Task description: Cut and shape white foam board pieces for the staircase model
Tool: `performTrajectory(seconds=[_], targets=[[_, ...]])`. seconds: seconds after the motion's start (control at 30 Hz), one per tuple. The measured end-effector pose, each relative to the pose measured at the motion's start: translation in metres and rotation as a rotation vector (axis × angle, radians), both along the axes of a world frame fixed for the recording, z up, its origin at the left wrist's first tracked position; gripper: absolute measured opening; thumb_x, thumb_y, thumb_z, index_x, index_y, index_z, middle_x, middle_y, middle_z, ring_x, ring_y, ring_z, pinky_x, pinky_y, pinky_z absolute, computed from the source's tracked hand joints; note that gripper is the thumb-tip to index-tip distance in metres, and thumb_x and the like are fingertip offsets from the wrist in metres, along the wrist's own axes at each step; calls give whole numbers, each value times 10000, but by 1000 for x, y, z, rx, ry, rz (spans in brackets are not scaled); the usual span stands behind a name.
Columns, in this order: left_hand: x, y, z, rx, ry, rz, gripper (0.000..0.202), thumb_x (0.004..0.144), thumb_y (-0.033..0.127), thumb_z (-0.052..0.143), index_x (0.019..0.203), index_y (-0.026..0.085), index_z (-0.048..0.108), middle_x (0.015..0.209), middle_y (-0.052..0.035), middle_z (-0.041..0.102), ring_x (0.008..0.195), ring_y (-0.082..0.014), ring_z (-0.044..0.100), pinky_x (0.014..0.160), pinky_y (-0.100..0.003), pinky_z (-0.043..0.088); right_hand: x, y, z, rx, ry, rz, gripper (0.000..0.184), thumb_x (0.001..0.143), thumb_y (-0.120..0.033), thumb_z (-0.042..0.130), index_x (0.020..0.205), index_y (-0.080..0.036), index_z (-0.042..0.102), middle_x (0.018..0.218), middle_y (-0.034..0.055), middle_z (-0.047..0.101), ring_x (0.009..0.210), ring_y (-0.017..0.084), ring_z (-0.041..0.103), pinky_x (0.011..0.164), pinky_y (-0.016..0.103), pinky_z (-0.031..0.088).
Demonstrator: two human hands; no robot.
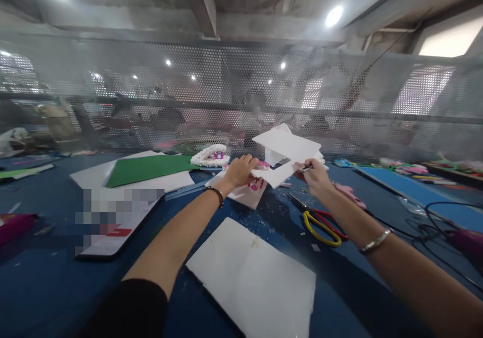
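Over the far part of the table, my left hand point(239, 171) bends its fingers over the near-left edge of a cut white sheet point(278, 176). A pink piece point(263, 165) shows just beyond those fingertips. At the sheet's right end, my right hand point(316, 178) is closed round a slim dark pen-like object point(305, 168); its exact kind is too small to tell. Larger white sheets point(289, 145) stand tilted behind both hands. Below my left hand lies a white card point(247, 195) with red and pink marks. Scissors with yellow and red handles point(320, 230) rest beneath my right forearm.
Nearest me lies a white board point(256, 277). On the left are a phone point(121, 237) and a green sheet point(151, 169) on white paper. A fluffy white piece point(209, 157) sits behind. Rightward are a pink tool point(350, 195), black cable point(400, 231) and blue board point(418, 192).
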State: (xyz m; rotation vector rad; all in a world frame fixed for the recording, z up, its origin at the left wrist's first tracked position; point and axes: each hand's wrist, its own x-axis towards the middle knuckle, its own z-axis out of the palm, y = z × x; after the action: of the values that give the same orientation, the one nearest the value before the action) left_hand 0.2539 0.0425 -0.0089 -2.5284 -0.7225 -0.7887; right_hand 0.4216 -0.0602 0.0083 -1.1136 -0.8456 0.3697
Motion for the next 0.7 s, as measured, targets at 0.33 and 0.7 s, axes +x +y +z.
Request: performTrajectory(seconds=[0.33, 0.7], targets=[[-31, -30, 6, 217, -151, -19, 410, 781, 360, 444, 1120, 129, 439, 987, -130, 516, 887, -259, 470, 705, -345, 354, -36, -53, -10, 2, 70, 92, 418, 454, -282, 736, 563, -207, 340, 484, -106, 465, 387, 63, 451, 325, 166, 345], [-29, -30, 8, 317, -241, -65, 380, 805, 362, 388, 1103, 136, 454, 969, -117, 534, 885, -250, 469, 753, -353, 326, -39, -66, -3, 93, 40, 76, 391, 482, -296, 724, 572, -211, 352, 507, -95, 457, 450, 67, 463, 416, 197, 423]])
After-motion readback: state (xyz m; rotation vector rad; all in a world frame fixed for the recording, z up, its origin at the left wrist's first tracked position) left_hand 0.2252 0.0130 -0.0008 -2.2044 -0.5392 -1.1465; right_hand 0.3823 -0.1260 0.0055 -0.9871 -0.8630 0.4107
